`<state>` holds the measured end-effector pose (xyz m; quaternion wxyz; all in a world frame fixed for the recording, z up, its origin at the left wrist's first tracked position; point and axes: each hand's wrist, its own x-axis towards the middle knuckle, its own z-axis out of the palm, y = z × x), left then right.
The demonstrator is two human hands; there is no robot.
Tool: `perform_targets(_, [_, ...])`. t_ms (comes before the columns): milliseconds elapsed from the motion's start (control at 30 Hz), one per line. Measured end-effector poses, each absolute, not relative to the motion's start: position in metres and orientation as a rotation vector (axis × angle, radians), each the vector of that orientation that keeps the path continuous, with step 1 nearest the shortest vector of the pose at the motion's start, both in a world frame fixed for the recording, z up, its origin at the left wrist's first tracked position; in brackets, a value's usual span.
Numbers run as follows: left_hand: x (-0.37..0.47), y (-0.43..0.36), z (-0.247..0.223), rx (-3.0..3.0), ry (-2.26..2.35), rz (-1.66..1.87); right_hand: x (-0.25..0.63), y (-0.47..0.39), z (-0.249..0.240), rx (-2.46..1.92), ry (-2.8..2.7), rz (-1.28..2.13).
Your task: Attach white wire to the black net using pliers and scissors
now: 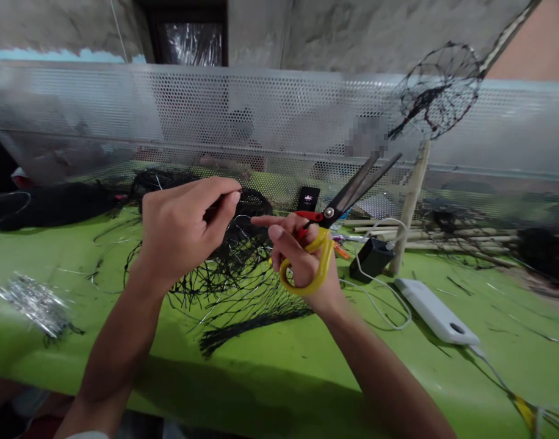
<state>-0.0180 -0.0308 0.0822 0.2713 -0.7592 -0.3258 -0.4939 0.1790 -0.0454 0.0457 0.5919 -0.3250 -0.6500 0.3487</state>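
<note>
Scissors (pixel 323 244) with a yellow handle loop, some red on the handle and dark blades hang on the fingers of my right hand (pixel 298 250). Their blades part slightly and point up and away to the right. My right index finger stretches left toward a thin, pale curved wire or thread (pixel 243 217). Thumb and fingers of my left hand (pixel 183 225) are pinched together at the net; what lies between the tips is hidden. Black knotted netting (pixel 243 274) spreads below and behind both hands, its bunched edge lying on the green tabletop (pixel 179 372).
A perforated metal panel (pixel 284 110) stands behind the table. To the right are a wooden post (pixel 410 207), a black charger (pixel 371 260), a white power bank (pixel 437 311) and cables. Silvery strips (pixel 35 305) lie at left. A round net (pixel 442 91) hangs at upper right.
</note>
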Motion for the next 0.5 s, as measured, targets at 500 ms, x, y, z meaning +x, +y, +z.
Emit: perform_targets(500, [-0.0162,-0.0211,0.0774,-2.159,-0.83,-1.258,0.1778,-0.0417,0.0355,-0.665,-1.815,0.774])
